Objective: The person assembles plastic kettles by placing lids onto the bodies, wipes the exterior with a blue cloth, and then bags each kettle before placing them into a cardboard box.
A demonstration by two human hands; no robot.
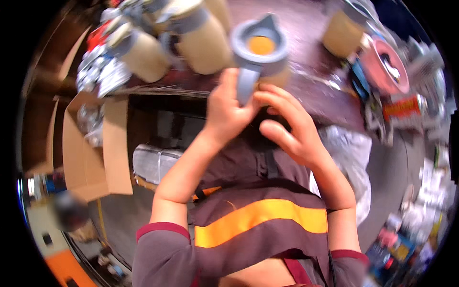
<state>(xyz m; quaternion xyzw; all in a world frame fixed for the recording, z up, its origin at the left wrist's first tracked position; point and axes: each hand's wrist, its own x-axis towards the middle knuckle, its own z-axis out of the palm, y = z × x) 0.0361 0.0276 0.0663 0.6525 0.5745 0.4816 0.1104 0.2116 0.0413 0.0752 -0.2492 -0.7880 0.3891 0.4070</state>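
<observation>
Showing at the surface's near edge, the jug looks stiff, fairly light, likely slippery, best taken by its handle, where left hand sits, fingers partly hidden, can't tell if clamped; right hand has thumb and fingers apart.

The jug looks smooth plastic, the table glossy

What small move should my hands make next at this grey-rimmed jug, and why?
I'd probably steady the jug by its handle with your left hand: the handle points toward you, right beside that hand, while your right hand sits close to the jug's lower side.
</observation>
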